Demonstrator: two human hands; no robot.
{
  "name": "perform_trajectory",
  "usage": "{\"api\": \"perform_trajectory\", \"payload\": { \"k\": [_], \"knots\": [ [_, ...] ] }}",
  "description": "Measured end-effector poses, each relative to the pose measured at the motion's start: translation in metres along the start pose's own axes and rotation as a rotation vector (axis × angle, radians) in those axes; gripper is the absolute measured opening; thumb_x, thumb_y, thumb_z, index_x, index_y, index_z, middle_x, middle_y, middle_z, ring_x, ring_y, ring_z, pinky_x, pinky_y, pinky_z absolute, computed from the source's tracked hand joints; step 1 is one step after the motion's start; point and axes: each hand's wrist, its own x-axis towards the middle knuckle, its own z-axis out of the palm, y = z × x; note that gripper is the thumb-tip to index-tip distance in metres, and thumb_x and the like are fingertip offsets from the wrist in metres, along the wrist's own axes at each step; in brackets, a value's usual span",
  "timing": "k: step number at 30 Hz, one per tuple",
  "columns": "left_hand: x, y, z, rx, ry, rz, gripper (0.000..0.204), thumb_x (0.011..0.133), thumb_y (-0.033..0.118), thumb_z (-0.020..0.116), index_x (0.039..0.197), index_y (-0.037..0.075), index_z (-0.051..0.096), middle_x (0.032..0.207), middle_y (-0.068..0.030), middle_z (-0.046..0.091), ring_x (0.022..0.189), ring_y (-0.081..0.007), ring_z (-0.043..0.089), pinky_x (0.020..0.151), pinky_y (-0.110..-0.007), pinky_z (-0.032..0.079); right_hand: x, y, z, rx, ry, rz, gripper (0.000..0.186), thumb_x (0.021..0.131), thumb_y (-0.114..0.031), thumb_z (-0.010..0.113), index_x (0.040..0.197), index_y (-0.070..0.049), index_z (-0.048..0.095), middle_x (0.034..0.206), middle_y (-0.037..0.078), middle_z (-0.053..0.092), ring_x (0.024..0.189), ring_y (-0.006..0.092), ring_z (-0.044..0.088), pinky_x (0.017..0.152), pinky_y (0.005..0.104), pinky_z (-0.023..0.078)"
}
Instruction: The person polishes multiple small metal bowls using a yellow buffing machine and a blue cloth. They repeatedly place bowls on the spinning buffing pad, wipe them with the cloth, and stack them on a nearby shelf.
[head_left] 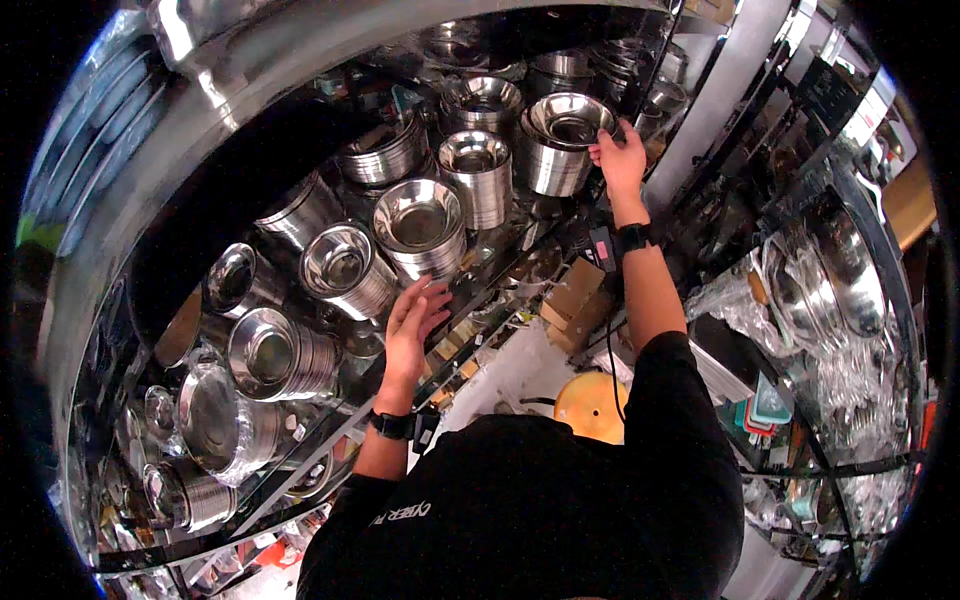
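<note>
My right hand (620, 158) is at the upper right of the view, fingers closed on the rim of a shiny steel dish (568, 112) atop a stack of steel dishes (557, 170). My left hand (415, 322) is open, fingers apart and slightly curved, just below a middle stack of steel bowls (418, 220). Beside these stand a taller stack (474, 185) and another stack of rimmed bowls (338, 262), left of my left hand.
More stacked steel dishes (275, 355) line the shelf (330, 425) toward the lower left. Below the shelf's edge are cardboard boxes (570, 305) and a round yellow stool (592, 405). Wrapped steel pans (835, 275) stand on the right, near a metal upright (700, 110).
</note>
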Motion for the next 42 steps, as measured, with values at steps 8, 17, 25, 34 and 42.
{"api": "perform_trajectory", "payload": {
  "k": [8, 17, 25, 34, 42],
  "knots": [
    [0.028, -0.029, 0.013, 0.066, 0.076, -0.014, 0.034, 0.098, 0.017, 0.047, 0.128, 0.001, 0.05, 0.124, -0.0136, 0.059, 0.113, -0.0235, 0.057, 0.094, -0.035, 0.046, 0.039, 0.038, 0.007, -0.204, -0.059, -0.064, 0.048, 0.083, -0.017, 0.066, 0.127, -0.003, 0.054, 0.07, 0.008, 0.064, 0.06, 0.0155, 0.064, 0.059, 0.0311, 0.05],
    [0.044, -0.048, 0.026, 0.164, 0.106, -0.013, 0.033, 0.097, 0.016, 0.05, 0.123, -0.003, 0.054, 0.12, -0.0158, 0.061, 0.113, -0.0252, 0.058, 0.097, -0.035, 0.045, 0.016, 0.033, -0.014, -0.375, -0.124, -0.214, 0.052, 0.079, -0.034, 0.075, 0.12, -0.005, 0.06, 0.087, 0.009, 0.063, 0.076, 0.0183, 0.062, 0.069, 0.0332, 0.05],
    [0.044, -0.058, 0.017, 0.153, 0.115, 0.036, 0.026, 0.098, 0.009, 0.047, 0.118, -0.002, 0.058, 0.118, -0.0119, 0.062, 0.111, -0.0204, 0.058, 0.098, -0.033, 0.044, -0.052, 0.083, -0.003, -0.243, -0.173, -0.194, 0.114, 0.067, -0.029, 0.084, 0.146, 0.007, 0.011, 0.148, 0.029, 0.023, 0.137, 0.0388, 0.026, 0.112, 0.0412, 0.025],
    [0.04, -0.063, 0.015, 0.208, 0.14, 0.082, 0.025, 0.097, 0.005, 0.048, 0.118, -0.004, 0.057, 0.117, -0.011, 0.062, 0.11, -0.0177, 0.057, 0.098, -0.03, 0.044, -0.061, 0.117, 0.02, -0.372, -0.128, -0.138, 0.12, 0.063, -0.026, 0.087, 0.145, 0.009, 0.005, 0.149, 0.03, 0.017, 0.139, 0.0396, 0.022, 0.114, 0.04, 0.023],
    [0.041, -0.059, 0.021, 0.332, 0.149, 0.079, 0.026, 0.096, 0.002, 0.047, 0.119, -0.005, 0.057, 0.118, -0.0115, 0.062, 0.11, -0.0177, 0.057, 0.099, -0.03, 0.042, -0.055, 0.117, 0.03, -0.385, -0.066, -0.11, 0.123, 0.061, -0.023, 0.088, 0.145, 0.008, 0.003, 0.148, 0.032, 0.014, 0.137, 0.044, 0.022, 0.112, 0.0427, 0.027]
  ]
}}
